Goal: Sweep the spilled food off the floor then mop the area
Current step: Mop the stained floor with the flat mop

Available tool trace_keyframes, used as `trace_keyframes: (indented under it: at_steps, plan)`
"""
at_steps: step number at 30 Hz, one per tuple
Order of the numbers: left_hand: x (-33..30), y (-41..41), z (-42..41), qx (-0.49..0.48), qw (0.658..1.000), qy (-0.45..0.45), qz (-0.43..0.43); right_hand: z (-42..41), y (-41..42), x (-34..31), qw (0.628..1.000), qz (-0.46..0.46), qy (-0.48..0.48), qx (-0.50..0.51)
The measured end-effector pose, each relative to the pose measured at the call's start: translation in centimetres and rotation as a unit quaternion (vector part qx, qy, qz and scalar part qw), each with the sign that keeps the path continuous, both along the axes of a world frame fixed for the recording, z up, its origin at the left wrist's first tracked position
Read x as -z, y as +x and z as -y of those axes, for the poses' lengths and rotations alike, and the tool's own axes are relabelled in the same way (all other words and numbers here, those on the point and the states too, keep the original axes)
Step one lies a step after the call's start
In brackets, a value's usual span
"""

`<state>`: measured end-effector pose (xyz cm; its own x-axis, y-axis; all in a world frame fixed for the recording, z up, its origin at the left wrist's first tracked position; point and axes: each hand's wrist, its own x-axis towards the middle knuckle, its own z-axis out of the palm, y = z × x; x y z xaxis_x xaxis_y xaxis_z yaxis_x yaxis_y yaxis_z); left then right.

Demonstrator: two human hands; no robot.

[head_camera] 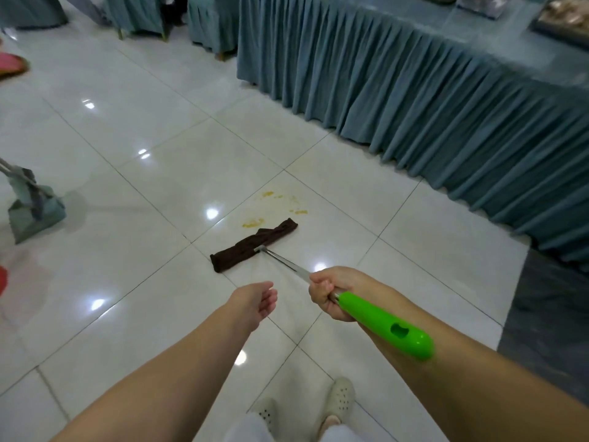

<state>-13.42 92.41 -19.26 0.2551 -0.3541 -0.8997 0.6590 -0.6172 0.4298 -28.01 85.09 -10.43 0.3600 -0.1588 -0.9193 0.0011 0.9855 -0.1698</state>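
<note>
Two hands are extended over the white tiled floor [134, 122]. Nearest the body, below both forearms, a pair of pale perforated shoes [341, 398] stands on the tiles. The right hand [330, 293] grips the mop handle, fingers curled round the metal shaft [287, 264] just ahead of the green plastic grip [387, 325]; the grip runs back along the right forearm. The left hand [256, 301] holds nothing, with its fingers loosely relaxed and palm turned toward the right hand; the two hands are near each other but apart.

Ahead of the right hand, the shaft slopes down to the dark brown mop head [255, 247], which lies flat on the floor, angled across a tile joint. Just beyond the mop head, yellow food smears [253, 223] remain on the tile in several separate patches; the nearest patch lies just beside the cloth.

Far to the left of the left hand, a teal dustpan [35, 215] stands on the floor with a handle rising from it. Beyond and to the right of the right hand, a bench draped in a pleated teal skirt [414, 100] runs diagonally, and covered chairs [210, 20] stand at the far end.
</note>
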Motion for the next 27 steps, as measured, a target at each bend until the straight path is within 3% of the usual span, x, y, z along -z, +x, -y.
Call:
trace_keyframes:
  at_steps: [9, 16, 20, 27]
  plan:
    - [-1.5, -5.6, -3.2, 0.043, 0.996, -0.068, -0.028, -5.6, -3.1, -2.7, 1.0, -0.014, -0.015, 0.005]
    - [-3.4, -13.9, -7.2, -0.004, 0.988, -0.126, -0.084, -11.6, -9.8, -5.5, 0.999, 0.03, -0.031, -0.009]
    - [-3.3, -18.6, -10.9, -0.015, 0.983, -0.129, -0.132, -16.2, -15.2, -5.6, 0.999, 0.028, -0.024, 0.024]
    - [-1.6, -25.4, -16.2, -0.025, 0.985, -0.094, -0.144, -22.1, -21.9, -5.0, 0.998, 0.02, -0.001, 0.065]
